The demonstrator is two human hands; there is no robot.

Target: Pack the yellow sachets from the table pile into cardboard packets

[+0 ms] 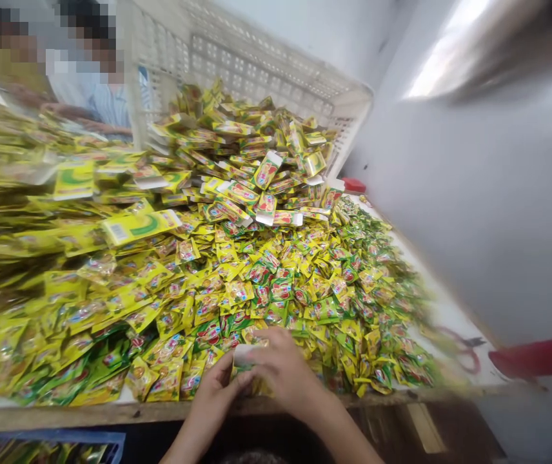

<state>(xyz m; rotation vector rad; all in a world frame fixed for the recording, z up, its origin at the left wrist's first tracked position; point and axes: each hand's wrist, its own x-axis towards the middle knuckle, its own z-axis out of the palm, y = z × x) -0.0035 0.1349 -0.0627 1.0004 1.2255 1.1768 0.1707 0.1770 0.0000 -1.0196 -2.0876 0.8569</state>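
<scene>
Both my hands meet at the near edge of the table. My left hand (215, 386) and my right hand (283, 367) have their fingers closed round a small flat carton (243, 356) with a pale flap, held between them. Just beyond lies a huge heap of small yellow, green and red sachets (276, 283). Further back a pile of flat printed cartons (251, 167) spills out of a tipped white plastic crate (256, 64).
Stacks of flattened yellow cartons (24, 206) fill the left. Other people (87, 84) sit behind them. A grey wall (489, 212) runs along the right. Red-handled scissors (460, 348) lie on the table's right edge near a red object (542, 356). A blue crate (48, 448) sits below.
</scene>
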